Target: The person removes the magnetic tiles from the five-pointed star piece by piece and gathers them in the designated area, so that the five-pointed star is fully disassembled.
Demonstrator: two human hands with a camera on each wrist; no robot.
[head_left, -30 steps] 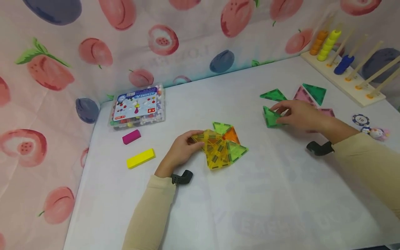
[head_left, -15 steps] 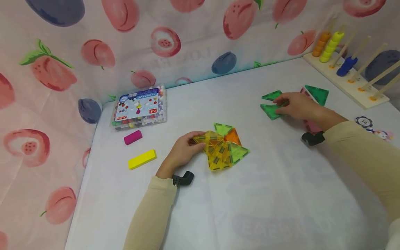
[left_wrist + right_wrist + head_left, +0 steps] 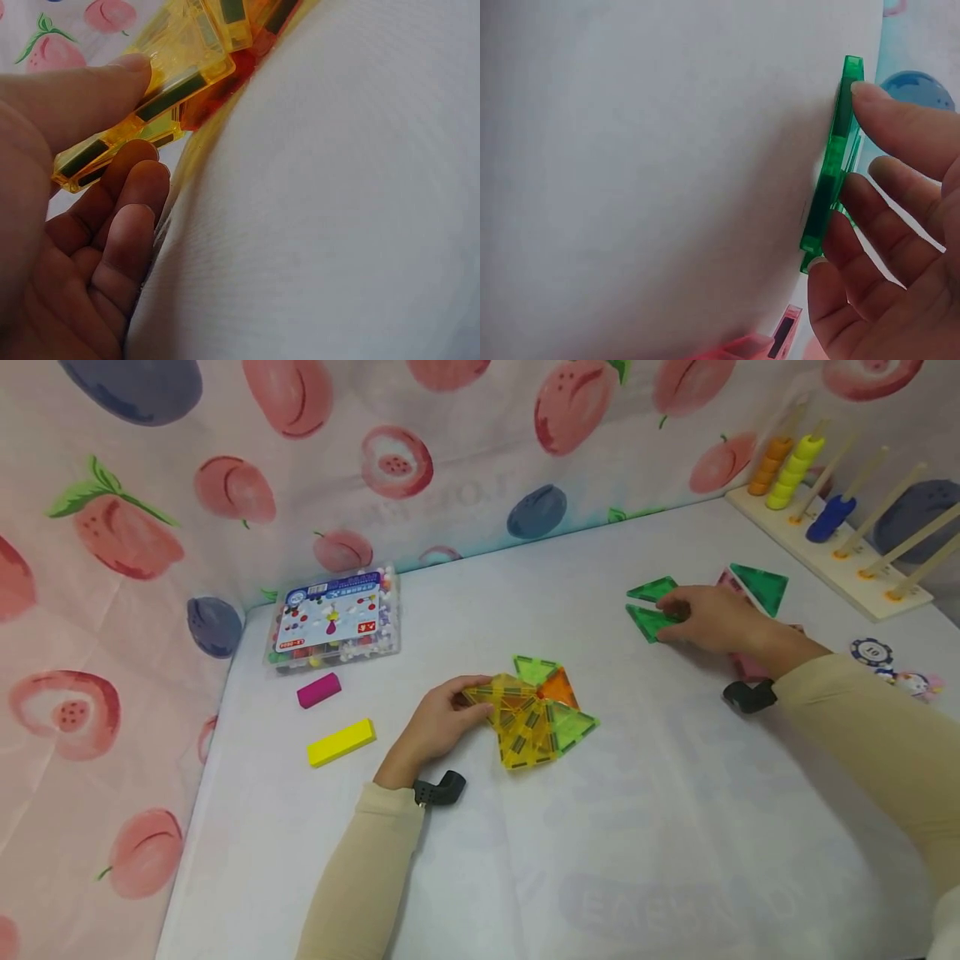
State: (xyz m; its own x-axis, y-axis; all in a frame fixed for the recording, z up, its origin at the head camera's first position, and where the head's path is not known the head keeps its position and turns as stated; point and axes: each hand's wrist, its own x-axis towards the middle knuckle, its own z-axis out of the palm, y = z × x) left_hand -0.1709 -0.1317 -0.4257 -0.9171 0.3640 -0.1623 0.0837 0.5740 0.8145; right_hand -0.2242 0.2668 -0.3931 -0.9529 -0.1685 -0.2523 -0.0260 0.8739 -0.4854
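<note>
My left hand (image 3: 441,720) pinches the outer corner of a yellow translucent magnetic tile (image 3: 528,739), part of a joined cluster of tiles. An orange tile (image 3: 561,687) and light green tiles (image 3: 572,727) lie at the cluster's right side. In the left wrist view, the thumb is on top of the yellow tile (image 3: 176,94) and fingers are beneath. My right hand (image 3: 712,617) holds a dark green triangular tile (image 3: 648,622) between thumb and fingers, just in front of another green triangular tile (image 3: 651,589). The right wrist view shows the held green tile (image 3: 832,161) edge-on.
Pink tiles (image 3: 750,667) and a green tile (image 3: 763,587) lie partly behind the right forearm. A wooden peg rack (image 3: 840,556) with beads stands far right, near a poker chip (image 3: 872,652). Left are a plastic bead box (image 3: 333,618), a magenta block (image 3: 318,690) and a yellow block (image 3: 341,742).
My right hand has carried the green triangular tile away from me, closer to the other green triangle, and turned it slightly. My left hand stays on the yellow tile.
</note>
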